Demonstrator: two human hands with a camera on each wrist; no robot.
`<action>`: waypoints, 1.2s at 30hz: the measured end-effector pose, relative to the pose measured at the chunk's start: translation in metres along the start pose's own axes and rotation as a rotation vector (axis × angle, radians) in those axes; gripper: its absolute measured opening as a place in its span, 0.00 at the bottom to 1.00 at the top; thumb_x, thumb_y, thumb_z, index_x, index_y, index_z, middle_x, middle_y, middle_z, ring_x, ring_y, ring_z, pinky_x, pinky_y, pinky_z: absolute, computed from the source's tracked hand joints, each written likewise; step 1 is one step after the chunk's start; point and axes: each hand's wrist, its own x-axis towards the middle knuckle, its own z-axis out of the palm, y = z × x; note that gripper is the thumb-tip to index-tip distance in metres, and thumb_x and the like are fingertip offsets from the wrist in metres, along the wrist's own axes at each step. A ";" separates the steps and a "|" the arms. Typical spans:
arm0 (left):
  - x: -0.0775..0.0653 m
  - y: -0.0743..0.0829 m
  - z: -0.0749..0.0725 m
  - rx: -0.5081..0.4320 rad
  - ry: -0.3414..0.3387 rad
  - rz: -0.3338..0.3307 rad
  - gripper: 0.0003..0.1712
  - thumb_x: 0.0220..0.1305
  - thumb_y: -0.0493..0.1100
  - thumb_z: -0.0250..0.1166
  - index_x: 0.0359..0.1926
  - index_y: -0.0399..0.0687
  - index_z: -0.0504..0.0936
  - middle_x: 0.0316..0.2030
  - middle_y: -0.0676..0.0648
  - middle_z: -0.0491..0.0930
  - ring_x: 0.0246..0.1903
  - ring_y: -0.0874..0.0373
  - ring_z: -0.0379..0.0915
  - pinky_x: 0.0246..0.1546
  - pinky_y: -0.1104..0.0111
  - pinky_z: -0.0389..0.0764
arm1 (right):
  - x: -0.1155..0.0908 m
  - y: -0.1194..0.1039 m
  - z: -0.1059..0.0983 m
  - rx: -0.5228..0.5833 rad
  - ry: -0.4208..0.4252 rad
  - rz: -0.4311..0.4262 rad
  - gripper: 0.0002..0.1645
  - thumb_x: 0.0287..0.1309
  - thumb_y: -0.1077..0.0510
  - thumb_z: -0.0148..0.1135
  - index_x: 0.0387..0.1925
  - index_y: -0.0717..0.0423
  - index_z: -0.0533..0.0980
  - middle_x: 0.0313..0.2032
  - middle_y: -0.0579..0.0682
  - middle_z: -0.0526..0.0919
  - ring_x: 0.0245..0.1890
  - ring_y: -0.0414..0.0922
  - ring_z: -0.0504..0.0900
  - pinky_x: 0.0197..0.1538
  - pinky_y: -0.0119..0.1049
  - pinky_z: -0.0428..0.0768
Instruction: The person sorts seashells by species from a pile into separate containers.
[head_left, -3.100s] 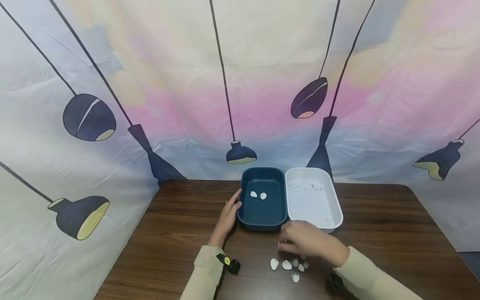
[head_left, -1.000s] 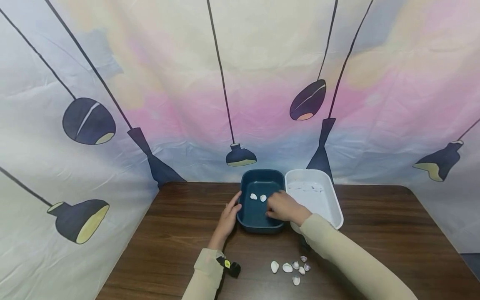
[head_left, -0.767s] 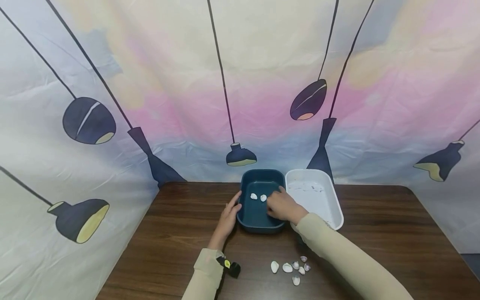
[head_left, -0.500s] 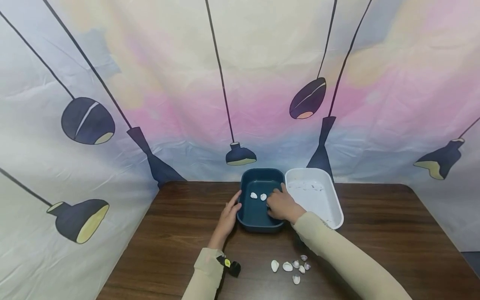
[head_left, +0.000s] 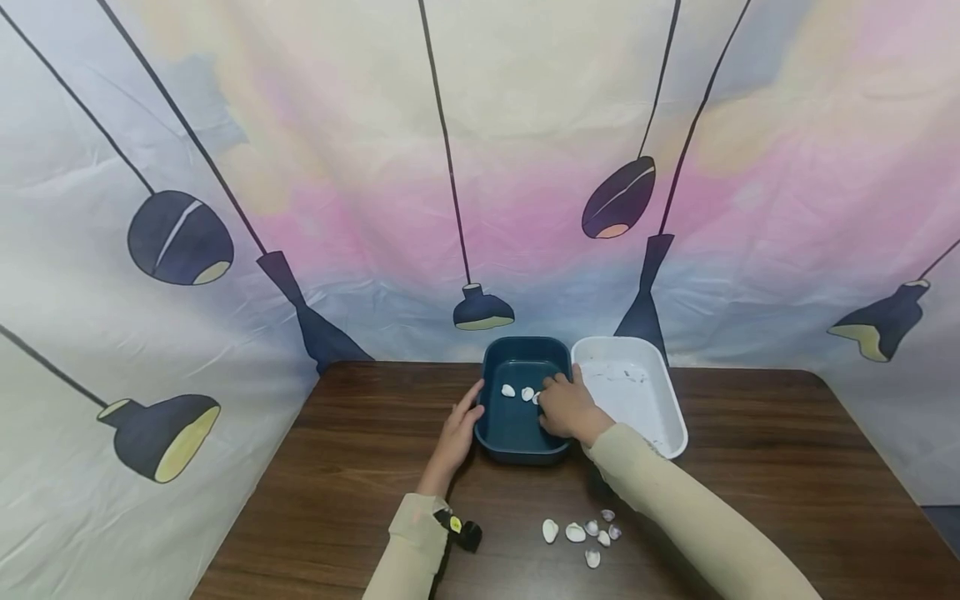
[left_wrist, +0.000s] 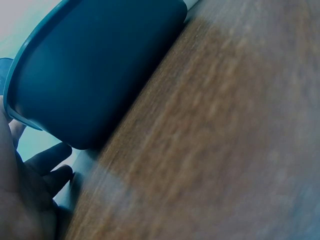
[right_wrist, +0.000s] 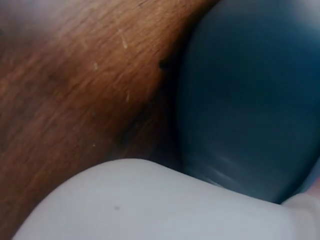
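In the head view, a dark teal tray stands at the back of the table. Two white seashells, a left one and a right one, lie on its floor. My right hand reaches into the tray over its right side and pinches a third seashell, mostly hidden by the fingers, right beside the other two. My left hand rests with fairly straight fingers against the tray's left side. In the left wrist view its fingers extend beside the tray wall.
A white tray stands close against the teal one's right side; its outer wall fills the lower right wrist view. Several loose seashells lie on the brown wooden table in front. A printed cloth hangs behind.
My right hand has gone from the loose shells on the table into the teal tray, then shifted slightly right, revealing part of a third shell. My left hand has stayed at the tray's side.
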 end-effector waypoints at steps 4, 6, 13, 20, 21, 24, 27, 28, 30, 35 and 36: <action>-0.001 0.001 0.000 -0.017 0.002 -0.002 0.29 0.82 0.37 0.49 0.80 0.38 0.64 0.78 0.33 0.61 0.80 0.35 0.49 0.80 0.42 0.31 | -0.002 0.001 -0.002 0.006 0.028 -0.027 0.15 0.69 0.51 0.68 0.48 0.56 0.88 0.51 0.58 0.83 0.56 0.59 0.78 0.73 0.73 0.59; -0.001 0.001 0.000 -0.016 0.001 -0.005 0.29 0.82 0.37 0.49 0.80 0.39 0.64 0.78 0.33 0.61 0.80 0.35 0.49 0.80 0.42 0.31 | -0.004 0.002 -0.003 0.009 0.045 -0.040 0.14 0.69 0.51 0.67 0.47 0.55 0.89 0.49 0.58 0.84 0.54 0.58 0.79 0.73 0.73 0.59; -0.001 0.002 0.000 0.001 0.004 -0.005 0.29 0.82 0.37 0.49 0.79 0.38 0.65 0.78 0.34 0.62 0.80 0.35 0.49 0.80 0.41 0.32 | -0.020 -0.002 -0.016 0.058 0.091 -0.078 0.14 0.69 0.52 0.68 0.47 0.56 0.89 0.47 0.58 0.84 0.52 0.60 0.80 0.72 0.74 0.61; -0.001 0.000 0.000 -0.012 0.001 -0.008 0.29 0.82 0.37 0.49 0.80 0.39 0.65 0.78 0.35 0.61 0.80 0.36 0.48 0.80 0.42 0.31 | -0.040 -0.004 -0.024 0.069 0.175 -0.146 0.13 0.65 0.53 0.72 0.44 0.58 0.89 0.40 0.56 0.84 0.42 0.55 0.81 0.62 0.62 0.76; -0.001 0.000 0.000 -0.015 -0.001 -0.007 0.29 0.82 0.37 0.49 0.80 0.39 0.65 0.78 0.35 0.61 0.80 0.36 0.48 0.80 0.42 0.31 | -0.042 -0.004 -0.025 0.072 0.189 -0.156 0.13 0.64 0.53 0.73 0.43 0.58 0.89 0.39 0.56 0.85 0.41 0.54 0.81 0.59 0.58 0.78; -0.001 0.000 0.000 -0.016 -0.003 -0.006 0.29 0.82 0.37 0.49 0.80 0.39 0.64 0.78 0.35 0.61 0.80 0.36 0.48 0.80 0.42 0.30 | -0.050 -0.005 -0.025 0.086 0.227 -0.189 0.13 0.62 0.54 0.74 0.42 0.59 0.90 0.39 0.55 0.85 0.38 0.52 0.81 0.50 0.51 0.80; -0.001 0.000 0.000 -0.015 -0.004 -0.003 0.29 0.82 0.37 0.49 0.80 0.39 0.64 0.78 0.35 0.61 0.80 0.35 0.48 0.80 0.41 0.30 | -0.058 -0.006 -0.027 0.072 0.260 -0.228 0.12 0.62 0.53 0.75 0.41 0.59 0.89 0.38 0.53 0.86 0.37 0.50 0.81 0.49 0.48 0.81; -0.001 0.000 0.000 -0.015 -0.004 -0.004 0.29 0.82 0.37 0.49 0.80 0.38 0.64 0.78 0.35 0.61 0.80 0.35 0.48 0.80 0.41 0.31 | -0.060 -0.006 -0.027 0.064 0.270 -0.241 0.12 0.61 0.53 0.75 0.40 0.59 0.89 0.37 0.53 0.85 0.36 0.50 0.81 0.48 0.48 0.81; -0.001 0.001 0.000 -0.016 0.000 -0.005 0.29 0.82 0.37 0.49 0.80 0.39 0.64 0.78 0.35 0.61 0.80 0.35 0.48 0.80 0.42 0.31 | -0.065 -0.007 -0.028 0.040 0.295 -0.270 0.12 0.61 0.53 0.75 0.40 0.58 0.89 0.35 0.51 0.84 0.34 0.48 0.80 0.46 0.46 0.80; -0.001 0.003 0.001 -0.017 0.012 -0.010 0.29 0.82 0.36 0.49 0.79 0.39 0.65 0.78 0.35 0.62 0.80 0.35 0.48 0.80 0.42 0.31 | -0.076 -0.011 -0.032 0.025 0.332 -0.307 0.12 0.60 0.53 0.76 0.40 0.57 0.89 0.34 0.49 0.83 0.34 0.46 0.79 0.44 0.43 0.80; -0.001 0.004 0.001 -0.015 0.011 -0.010 0.29 0.82 0.36 0.49 0.79 0.39 0.65 0.78 0.34 0.62 0.80 0.35 0.48 0.80 0.42 0.31 | -0.078 -0.012 -0.032 0.031 0.332 -0.311 0.12 0.60 0.53 0.76 0.40 0.57 0.89 0.34 0.49 0.84 0.35 0.46 0.80 0.44 0.43 0.81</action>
